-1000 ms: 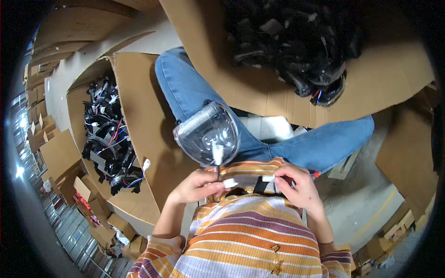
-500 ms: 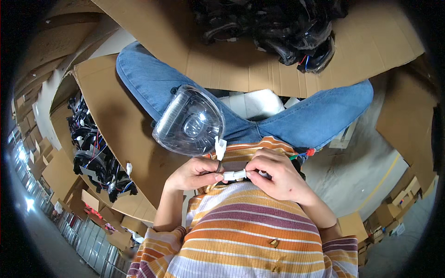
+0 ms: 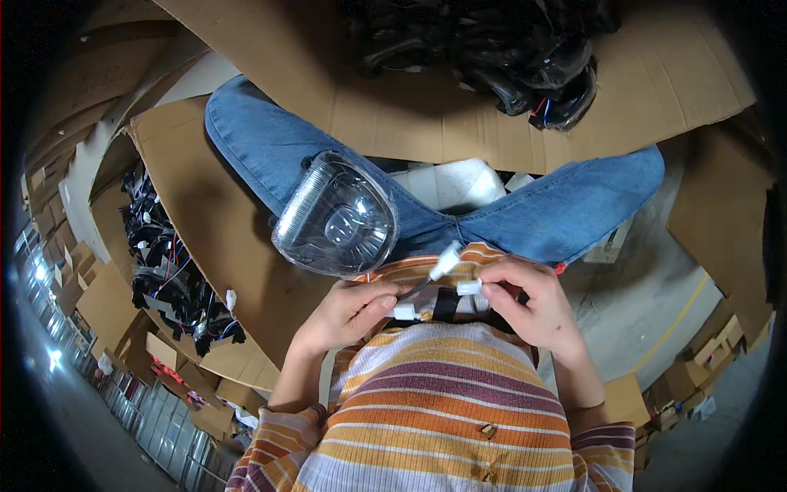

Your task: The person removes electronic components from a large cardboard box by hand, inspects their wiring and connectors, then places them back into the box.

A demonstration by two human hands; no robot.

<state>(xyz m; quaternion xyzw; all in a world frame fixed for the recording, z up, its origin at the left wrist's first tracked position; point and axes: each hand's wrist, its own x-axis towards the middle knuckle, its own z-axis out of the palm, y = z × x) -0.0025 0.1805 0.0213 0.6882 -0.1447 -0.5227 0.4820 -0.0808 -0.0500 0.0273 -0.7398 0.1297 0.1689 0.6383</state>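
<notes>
A white plug connector (image 3: pixel 404 312) is pinched between the thumb and fingers of my left hand (image 3: pixel 348 316). From the same hand a dark cable (image 3: pixel 420 287) rises to another white connector (image 3: pixel 445 261), which points up and to the right. My right hand (image 3: pixel 525 299) grips a separate white connector (image 3: pixel 470 287), with a gap between it and the left hand's pieces. A clear headlamp (image 3: pixel 336 217) in plastic wrap rests on my left thigh, just beyond my left hand. What lies inside my right palm is hidden.
Ahead, a large cardboard box (image 3: pixel 459 135) holds several dark wrapped lamps (image 3: pixel 541 74). On the left another box (image 3: pixel 201 189) stands beside a pile of black wired parts (image 3: pixel 160 262). White foam packing (image 3: pixel 459 184) lies between my legs (image 3: pixel 566 201). Small cartons (image 3: pixel 697 369) sit at the right.
The white connectors that met end to end between my hands are now apart. My right hand has moved right and slightly up, and the cable's connector has swung to the right.
</notes>
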